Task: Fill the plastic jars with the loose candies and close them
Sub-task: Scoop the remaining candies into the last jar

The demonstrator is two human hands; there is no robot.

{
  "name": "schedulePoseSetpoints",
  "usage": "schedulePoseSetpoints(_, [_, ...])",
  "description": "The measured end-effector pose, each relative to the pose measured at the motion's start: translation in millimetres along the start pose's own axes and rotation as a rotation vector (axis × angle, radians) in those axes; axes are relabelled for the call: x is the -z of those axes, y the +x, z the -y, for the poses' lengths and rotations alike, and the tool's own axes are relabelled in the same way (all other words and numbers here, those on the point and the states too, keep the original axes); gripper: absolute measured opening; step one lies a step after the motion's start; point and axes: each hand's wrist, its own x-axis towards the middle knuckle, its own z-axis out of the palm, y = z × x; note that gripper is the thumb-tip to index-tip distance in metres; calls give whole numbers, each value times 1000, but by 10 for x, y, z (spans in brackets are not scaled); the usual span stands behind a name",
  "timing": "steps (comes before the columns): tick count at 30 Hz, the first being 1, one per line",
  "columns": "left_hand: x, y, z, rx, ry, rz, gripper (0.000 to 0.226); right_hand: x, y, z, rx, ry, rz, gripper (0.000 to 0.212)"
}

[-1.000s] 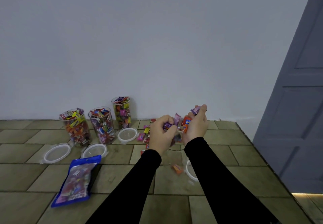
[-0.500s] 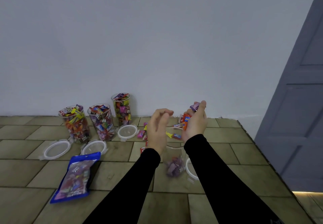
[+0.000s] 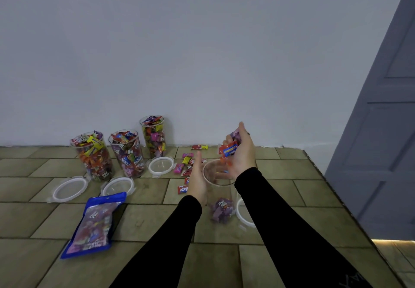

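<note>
Progress looks a little past the midpoint: three clear plastic jars (image 3: pixel 94 155), (image 3: pixel 128 151) and (image 3: pixel 155 137) stand by the wall heaped with wrapped candies, yet none is closed, since their white lids (image 3: pixel 69 189), (image 3: pixel 118 186) and (image 3: pixel 161 164) lie on the tiled floor beside them. The fourth jar (image 3: pixel 221 195), tall and transparent, stands between the forearms with only a small purple clump at its bottom; its lid (image 3: pixel 243 214) lies just beside it on the right. The right hand (image 3: pixel 241 153) curls round a bunch of candies above the jar mouth. The left hand (image 3: pixel 197 177) is straight-fingered, holding nothing, at the jar's left side. Loose candies (image 3: pixel 187 166) wait beyond, and a blue candy pouch (image 3: pixel 95 224) lies nearer.
</note>
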Motion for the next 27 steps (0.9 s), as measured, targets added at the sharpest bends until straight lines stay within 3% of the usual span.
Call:
schedulePoseSetpoints(14, [-15,-8,2,-6,47,0,78,1,-104,-13,58,-262,45,21])
schedulePoseSetpoints(19, [-56,-33,-31,-29,33,-19,70,-13,-168,41,31,-318,84,18])
schedulePoseSetpoints(27, [-119,-26,-48,-43,49,-35,59,39,-163,98,152,-499,144,20])
